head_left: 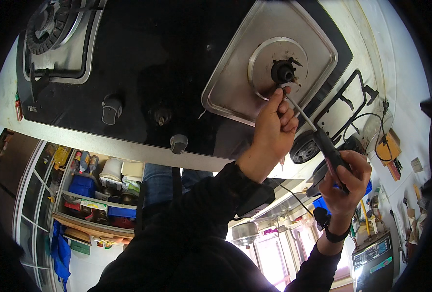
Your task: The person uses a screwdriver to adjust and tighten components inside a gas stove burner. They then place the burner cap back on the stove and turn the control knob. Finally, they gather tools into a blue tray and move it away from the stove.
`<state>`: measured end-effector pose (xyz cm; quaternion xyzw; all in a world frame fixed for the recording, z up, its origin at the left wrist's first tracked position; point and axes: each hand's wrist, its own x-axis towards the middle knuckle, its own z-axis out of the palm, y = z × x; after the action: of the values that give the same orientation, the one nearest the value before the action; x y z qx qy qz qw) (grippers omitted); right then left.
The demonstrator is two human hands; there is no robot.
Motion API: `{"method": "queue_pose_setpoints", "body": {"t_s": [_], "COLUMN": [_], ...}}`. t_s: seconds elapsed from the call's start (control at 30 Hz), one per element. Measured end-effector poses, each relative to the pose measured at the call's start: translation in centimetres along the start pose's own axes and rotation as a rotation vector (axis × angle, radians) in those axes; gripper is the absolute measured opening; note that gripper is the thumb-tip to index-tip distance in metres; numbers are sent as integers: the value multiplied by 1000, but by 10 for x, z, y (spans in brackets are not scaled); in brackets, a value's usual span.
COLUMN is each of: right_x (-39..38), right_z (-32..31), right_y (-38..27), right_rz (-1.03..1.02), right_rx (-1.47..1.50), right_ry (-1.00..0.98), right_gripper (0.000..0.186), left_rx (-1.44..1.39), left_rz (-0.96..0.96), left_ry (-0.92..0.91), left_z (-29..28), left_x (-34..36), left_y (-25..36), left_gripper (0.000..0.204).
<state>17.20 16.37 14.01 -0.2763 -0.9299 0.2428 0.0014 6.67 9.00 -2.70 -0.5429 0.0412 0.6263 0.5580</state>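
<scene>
Black-handled screwdriver [328, 152] in the grip of the right hand [348, 179], tip by the bared gas burner [281, 73] toward the counter's right edge [367, 46]; the left hand's [276, 119] fingers press together there, on what I cannot tell. Pan support [346, 101] off, not yet refitted.

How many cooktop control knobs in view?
2. One knob is left of the bare stem; the second knob is right of that stem, by the near edge of the black cooktop. Others may be hidden.
</scene>
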Motion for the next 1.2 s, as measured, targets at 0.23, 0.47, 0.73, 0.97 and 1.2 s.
{"method": "queue_pose_setpoints", "body": {"t_s": [0.23, 0.47, 0.73, 0.97, 1.2], "right_x": [6, 13, 16, 19, 30], "right_z": [-2, -4, -7, -6, -15], "right_y": [8, 11, 14, 14, 6], "right_rz": [-41, -30, -23, -30, -10], "right_rx": [68, 89, 84, 92, 69], "right_ry": [-39, -62, -82, -95, -178], "right_gripper": [64, 65, 65, 65, 66], "left_rx": [7, 67, 130, 114, 137], "left_rz": [-5, 60, 72, 58, 51], "left_ry": [61, 168, 208, 211, 205], "left_z": [7, 16, 20, 19, 16], "left_x": [-2, -7, -10, -10, -9], "left_y": [2, 0, 2, 5, 6], "left_gripper": [19, 18, 18, 19, 20]}}
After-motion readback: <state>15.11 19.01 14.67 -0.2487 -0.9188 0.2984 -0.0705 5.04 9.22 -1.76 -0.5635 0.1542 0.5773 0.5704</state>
